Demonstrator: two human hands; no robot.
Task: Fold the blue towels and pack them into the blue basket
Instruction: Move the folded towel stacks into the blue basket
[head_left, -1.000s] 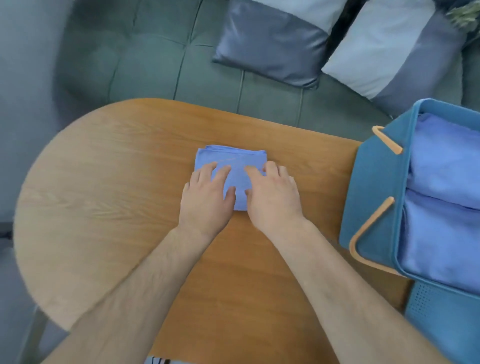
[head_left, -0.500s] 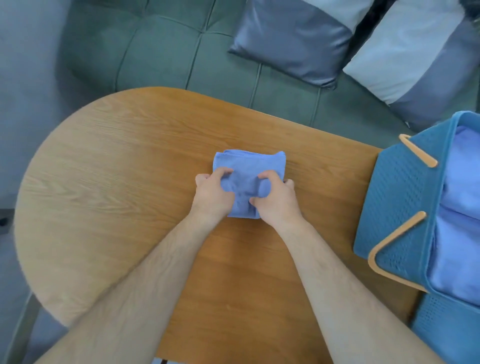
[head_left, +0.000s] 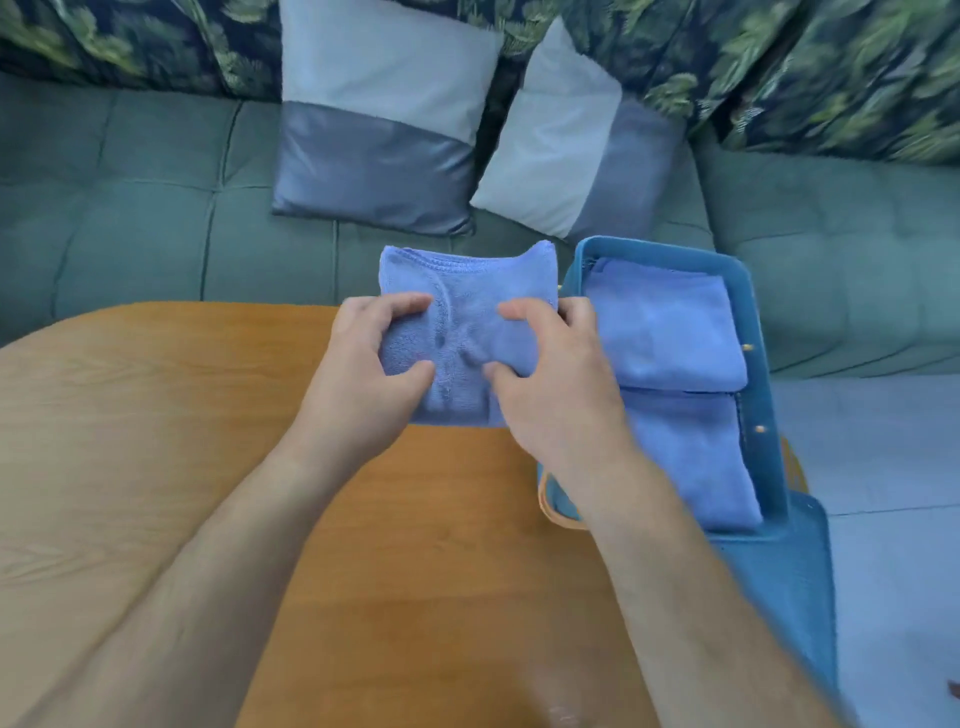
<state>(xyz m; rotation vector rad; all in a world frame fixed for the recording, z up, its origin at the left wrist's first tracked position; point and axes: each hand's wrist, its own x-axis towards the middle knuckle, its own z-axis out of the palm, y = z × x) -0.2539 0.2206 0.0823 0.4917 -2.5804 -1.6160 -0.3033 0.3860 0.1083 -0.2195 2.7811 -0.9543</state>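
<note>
Wooden table (head_left: 156, 441) fronts a green sofa (head_left: 130, 208). I hold the folded towel (head_left: 467, 291) just left of the blue basket (head_left: 761, 374), apparently lifted clear. My left hand (head_left: 358, 384) and right hand (head_left: 561, 400) each pinch its near half, thumbs on top. Recommendation: carry it level and gripped firmly so the folds survive. Condition: soft terry, stitched hem, creased between the thumbs. Two folded towels (head_left: 670, 332) lie inside the basket.

**Blues against orange wood**

The table (head_left: 156, 415) is orange-brown with wood grain. Above its far edge the folded towel (head_left: 467, 291) is periwinkle blue, like the packed towels (head_left: 670, 332) in the teal-blue basket (head_left: 779, 597) at the table's right end. Beyond it, the sofa (head_left: 130, 208) is grey-green, the pillows (head_left: 379, 114) pale grey over slate, and the back cushions (head_left: 831, 78) navy with green leaves.
</note>
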